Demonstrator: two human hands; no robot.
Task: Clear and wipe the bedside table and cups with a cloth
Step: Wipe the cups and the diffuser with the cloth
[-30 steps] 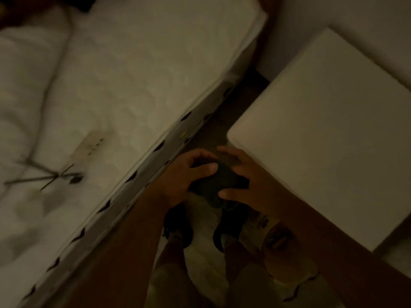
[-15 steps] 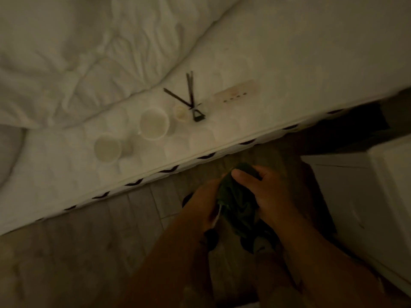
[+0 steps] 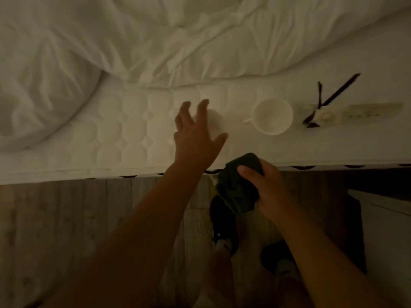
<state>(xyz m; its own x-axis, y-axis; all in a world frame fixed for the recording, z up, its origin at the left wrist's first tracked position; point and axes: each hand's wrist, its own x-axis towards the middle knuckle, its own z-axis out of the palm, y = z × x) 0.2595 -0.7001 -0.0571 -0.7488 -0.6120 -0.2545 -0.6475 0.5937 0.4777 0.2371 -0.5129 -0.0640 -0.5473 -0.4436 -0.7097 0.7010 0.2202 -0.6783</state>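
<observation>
two white round cups (image 3: pixel 273 116) on the white quilted mattress (image 3: pixel 133 134), near its front edge; second cup (image 3: pixel 215 122) half hidden under the left hand (image 3: pixel 195 141), fingers (image 3: pixel 204 107) spread wide, gripping nothing. one dark green crumpled cloth (image 3: pixel 235 187) bunched in the right hand (image 3: pixel 270 190), fingers curled round it, at the mattress edge. one white power strip (image 3: pixel 373 111) further right. one white bedside counter (image 3: pixel 391 241) at lower right.

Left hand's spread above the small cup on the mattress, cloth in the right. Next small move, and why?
Probably lower the left hand and close it round the small cup: the hand hovers open over it, while the right hand holds the cloth ready.
</observation>
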